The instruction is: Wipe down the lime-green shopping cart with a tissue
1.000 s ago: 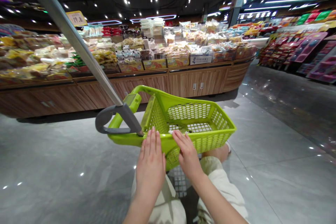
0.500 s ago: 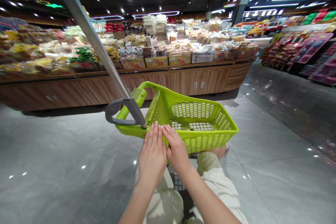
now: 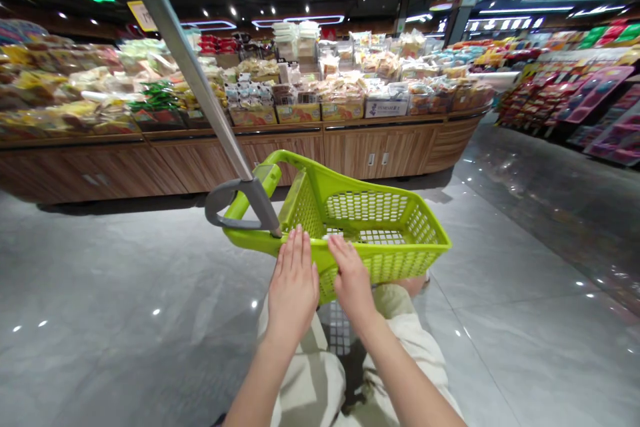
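A lime-green shopping cart basket (image 3: pixel 395 260) with perforated walls stands before my knees. My left hand (image 3: pixel 294 280) lies flat against its near side, fingers stretched out together and fingertips at the rim. To its right, my right hand (image 3: pixel 354 280) rests on the same rim with its fingers laid over the edge; the palm is hidden. Both hands touch the basket, apart from each other. At the basket's left end is a green handle loop (image 3: pixel 290 155), where a grey ring-shaped grip (image 3: pixel 220 203) joins a slanting metal pole (image 3: pixel 200 83).
A long wooden display counter (image 3: pixel 380 150) heaped with packaged foods runs across the back. Shelves of bagged goods (image 3: pixel 537 97) stand at the right. Shiny grey floor tiles (image 3: pixel 125 293) surround the cart. My knees in light trousers (image 3: pixel 310 387) are close below the basket.
My right hand has slid right along the rim, leaving a gap beside my left hand. The left hand stays on the near side. The view has shifted slightly.
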A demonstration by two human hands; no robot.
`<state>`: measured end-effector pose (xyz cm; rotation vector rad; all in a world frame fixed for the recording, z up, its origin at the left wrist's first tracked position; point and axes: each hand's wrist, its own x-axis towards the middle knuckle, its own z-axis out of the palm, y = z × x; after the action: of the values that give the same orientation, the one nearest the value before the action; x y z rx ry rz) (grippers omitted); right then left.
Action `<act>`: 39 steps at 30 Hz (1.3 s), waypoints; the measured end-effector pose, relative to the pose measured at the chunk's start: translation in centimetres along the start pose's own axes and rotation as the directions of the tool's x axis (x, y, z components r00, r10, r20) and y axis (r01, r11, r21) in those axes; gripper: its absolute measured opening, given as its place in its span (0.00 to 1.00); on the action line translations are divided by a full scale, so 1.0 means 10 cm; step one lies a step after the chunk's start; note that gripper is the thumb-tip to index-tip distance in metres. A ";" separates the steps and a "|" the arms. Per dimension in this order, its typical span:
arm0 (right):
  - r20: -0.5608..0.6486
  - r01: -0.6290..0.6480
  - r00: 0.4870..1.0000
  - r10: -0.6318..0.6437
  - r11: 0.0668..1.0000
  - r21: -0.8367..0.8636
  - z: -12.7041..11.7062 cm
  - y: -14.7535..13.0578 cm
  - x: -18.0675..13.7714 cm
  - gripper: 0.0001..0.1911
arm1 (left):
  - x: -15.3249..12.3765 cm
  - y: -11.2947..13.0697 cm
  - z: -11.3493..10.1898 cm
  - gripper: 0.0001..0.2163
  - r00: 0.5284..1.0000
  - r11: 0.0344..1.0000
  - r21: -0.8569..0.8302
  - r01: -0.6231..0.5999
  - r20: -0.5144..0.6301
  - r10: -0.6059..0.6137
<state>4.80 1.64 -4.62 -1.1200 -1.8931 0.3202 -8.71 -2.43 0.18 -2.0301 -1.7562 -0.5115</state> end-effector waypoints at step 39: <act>0.002 0.033 0.999 -0.033 0.997 -0.069 0.08 -0.12 0.02 0.45 | -0.01 0.00 0.07 0.26 0.999 1.000 -0.012 -0.013 -0.050 0.012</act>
<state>3.47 1.29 -4.21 -1.1330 -1.9342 0.2382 -8.75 -2.12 -0.41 -2.0180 -1.7144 -0.5656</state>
